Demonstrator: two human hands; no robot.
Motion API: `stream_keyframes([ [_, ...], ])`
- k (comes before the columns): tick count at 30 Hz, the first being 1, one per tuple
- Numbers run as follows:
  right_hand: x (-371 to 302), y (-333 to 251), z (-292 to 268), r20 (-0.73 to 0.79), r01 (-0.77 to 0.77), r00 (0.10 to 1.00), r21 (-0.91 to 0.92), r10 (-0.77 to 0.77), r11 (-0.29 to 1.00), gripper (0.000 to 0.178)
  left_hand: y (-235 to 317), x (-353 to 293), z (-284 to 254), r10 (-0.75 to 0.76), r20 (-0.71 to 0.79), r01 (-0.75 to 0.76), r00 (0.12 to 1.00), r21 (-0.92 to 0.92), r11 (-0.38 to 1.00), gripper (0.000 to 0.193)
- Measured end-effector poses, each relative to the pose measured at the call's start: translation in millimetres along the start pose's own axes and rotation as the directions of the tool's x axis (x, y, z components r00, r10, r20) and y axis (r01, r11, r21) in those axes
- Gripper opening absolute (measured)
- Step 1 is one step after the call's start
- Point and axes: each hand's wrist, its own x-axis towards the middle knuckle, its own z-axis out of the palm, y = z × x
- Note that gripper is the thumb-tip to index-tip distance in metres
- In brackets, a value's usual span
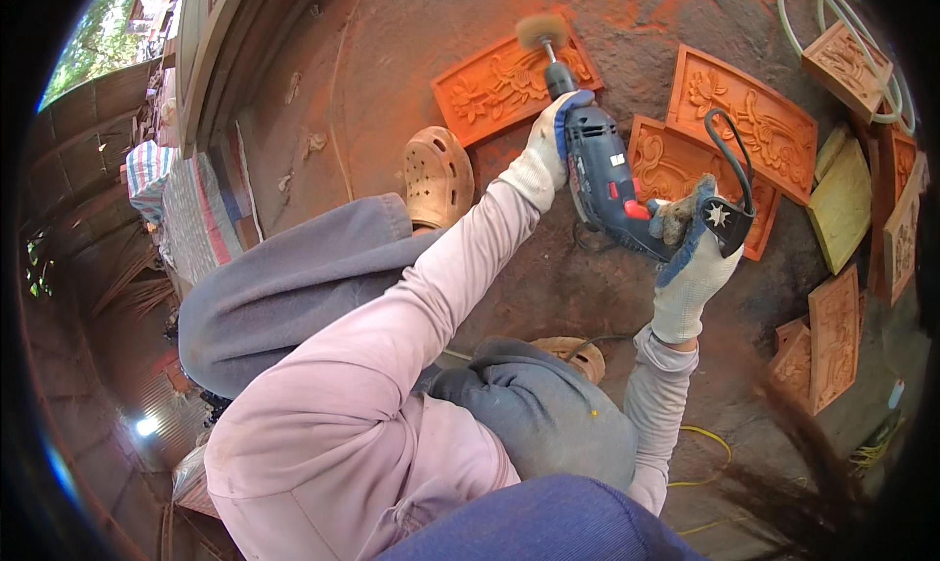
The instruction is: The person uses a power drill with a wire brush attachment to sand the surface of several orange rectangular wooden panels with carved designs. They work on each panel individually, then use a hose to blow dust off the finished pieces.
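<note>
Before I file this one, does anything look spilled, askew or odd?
Orange streaks, possibly dust or stain, colour the floor around the panel near the brush on the drill. To its right, one carving lies crookedly, partly over another carving. I see no obvious breakage.

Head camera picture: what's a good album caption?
Gloved left hand and right hand hold a drill, its round attachment at a carved panel.

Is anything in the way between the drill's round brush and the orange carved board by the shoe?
Nothing I can see. The round brush on the drill overlaps the far edge of the carved board here; I can't tell if they touch.
</note>
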Motion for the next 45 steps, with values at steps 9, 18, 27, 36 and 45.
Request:
stream_keyframes([
  [9, 7, 5, 15, -0.046, 0.057, 0.997, 0.066, -0.054, 0.996, 0.015, 22, 12, -2, -0.068, 0.041, 0.066, 0.997, 0.036, 0.997, 0.016],
  [18, 15, 5, 34, 0.066, -0.073, 0.995, 0.038, 0.070, 0.997, 0.012, 35, 4, -22, -0.063, 0.001, 0.063, 0.998, -0.084, 0.995, 0.019],
  [27, 29, 8, 27, 0.143, -0.120, 0.982, -0.030, 0.123, 0.992, 0.011, 26, -12, -31, -0.059, -0.050, 0.052, 0.997, -0.123, 0.991, 0.021],
  [36, 39, -22, 18, 0.070, -0.039, 0.997, -0.018, 0.040, 0.999, 0.024, 22, 18, 18, -0.057, -0.042, 0.053, 0.998, -0.078, 0.996, 0.023],
  [45, -45, 9, -1, -0.186, 0.037, 0.982, 0.111, -0.016, 0.993, 0.029, 0, -26, -3, -0.167, -0.104, 0.182, 0.980, 0.151, 0.972, 0.020],
])
